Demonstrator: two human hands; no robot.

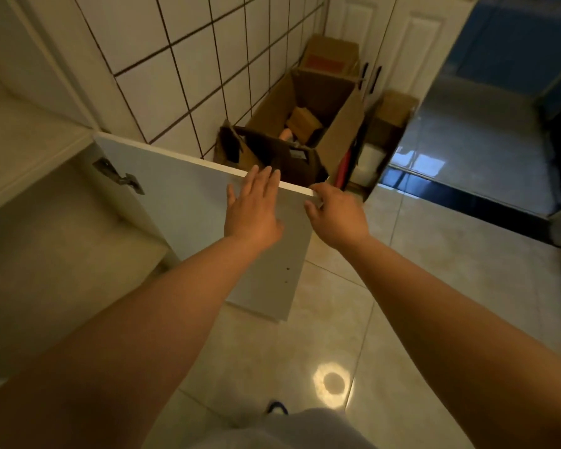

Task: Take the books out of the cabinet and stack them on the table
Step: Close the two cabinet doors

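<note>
The white cabinet door (pixel 182 202) stands swung wide open, hinged at its left. My left hand (pixel 253 205) lies flat against the door's inner face near the top edge, fingers spread. My right hand (pixel 334 215) curls around the door's top right corner, thumb on the near side. The cabinet interior (pixel 55 254) at the left looks bare in the part I can see. No books and no table are in sight.
An open cardboard box (pixel 311 124) with smaller boxes inside stands behind the door against the tiled wall (pixel 182 69). More boxes (pixel 392 115) sit by white closet doors. Glossy beige floor tiles (pixel 434 286) stretch to the right, with a dark threshold (pixel 467 202) beyond.
</note>
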